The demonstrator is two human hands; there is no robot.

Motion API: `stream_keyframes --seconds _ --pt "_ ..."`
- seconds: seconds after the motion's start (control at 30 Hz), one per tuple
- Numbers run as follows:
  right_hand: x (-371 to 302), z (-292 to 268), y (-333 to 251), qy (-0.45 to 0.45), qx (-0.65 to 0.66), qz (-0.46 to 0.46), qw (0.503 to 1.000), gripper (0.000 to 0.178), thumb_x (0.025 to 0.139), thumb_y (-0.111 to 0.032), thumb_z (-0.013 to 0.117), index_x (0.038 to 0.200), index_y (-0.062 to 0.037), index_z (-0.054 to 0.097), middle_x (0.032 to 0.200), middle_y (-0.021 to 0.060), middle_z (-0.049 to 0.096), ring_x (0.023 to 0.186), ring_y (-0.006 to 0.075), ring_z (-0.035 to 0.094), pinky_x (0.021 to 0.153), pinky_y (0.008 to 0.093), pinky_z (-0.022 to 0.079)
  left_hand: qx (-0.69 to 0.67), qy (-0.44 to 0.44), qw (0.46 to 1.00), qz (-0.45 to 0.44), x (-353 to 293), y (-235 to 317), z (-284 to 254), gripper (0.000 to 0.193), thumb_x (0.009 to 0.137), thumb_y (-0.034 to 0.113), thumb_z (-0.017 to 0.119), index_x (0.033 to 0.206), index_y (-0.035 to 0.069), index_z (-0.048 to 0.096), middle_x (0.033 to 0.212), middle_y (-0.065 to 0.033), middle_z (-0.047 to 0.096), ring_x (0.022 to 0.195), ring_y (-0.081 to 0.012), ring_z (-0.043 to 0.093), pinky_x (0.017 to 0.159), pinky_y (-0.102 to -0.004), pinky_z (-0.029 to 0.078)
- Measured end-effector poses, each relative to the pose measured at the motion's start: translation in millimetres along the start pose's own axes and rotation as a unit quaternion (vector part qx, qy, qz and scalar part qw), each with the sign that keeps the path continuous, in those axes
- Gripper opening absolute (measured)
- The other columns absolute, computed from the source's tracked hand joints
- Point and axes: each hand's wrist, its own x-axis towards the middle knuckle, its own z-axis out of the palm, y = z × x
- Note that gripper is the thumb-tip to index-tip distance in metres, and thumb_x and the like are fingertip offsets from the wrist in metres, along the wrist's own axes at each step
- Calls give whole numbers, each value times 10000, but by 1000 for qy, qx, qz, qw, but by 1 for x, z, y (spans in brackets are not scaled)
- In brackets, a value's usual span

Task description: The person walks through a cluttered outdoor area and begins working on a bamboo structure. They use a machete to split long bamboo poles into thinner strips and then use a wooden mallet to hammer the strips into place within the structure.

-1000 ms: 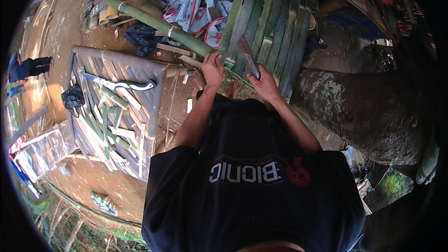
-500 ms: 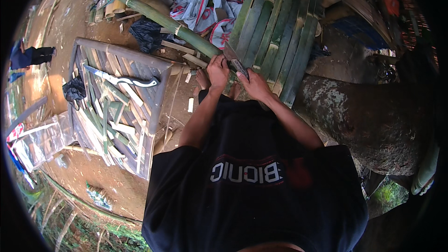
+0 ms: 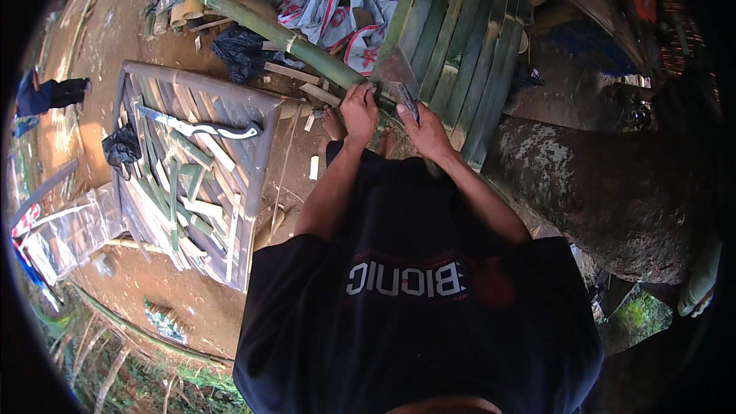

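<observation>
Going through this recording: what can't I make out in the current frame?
All in the head view:
Left hand: its curled fingers hide anything they might grip.
Blade: its edge is blurred.
Handle: its lower part is covered by the right hand.
Feet: partly hidden by the left arm and dark clothing.
Distant person: too small for detail.

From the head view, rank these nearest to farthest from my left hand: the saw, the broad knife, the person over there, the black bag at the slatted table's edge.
1. Broad knife: just right of the left hand, in the right hand.
2. Saw: left, on the slatted table.
3. Black bag: that table's left edge.
4. Person: far left.
</observation>
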Motion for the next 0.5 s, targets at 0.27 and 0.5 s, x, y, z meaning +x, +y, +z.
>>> stream_keyframes --seconds 0.27,0.5 --pt "-3 1 27 -19 36 59 997 514 948 -495 474 886 9 553 674 191 579 669 344 606 624 419 453 -14 -1 1000 1 2 4 -2 163 782 -26 587 928 -9 657 851 -179 620 806 -378 616 726 -399 486" --pt "-17 -4 -26 2 14 -8 1000 518 942 -494 477 904 19 537 639 221 578 661 423 614 605 472 463 -69 19 997 26 0 -16 6 164 772 -31 590 919 -26 663 872 -169 639 779 -351 627 717 -375 488"
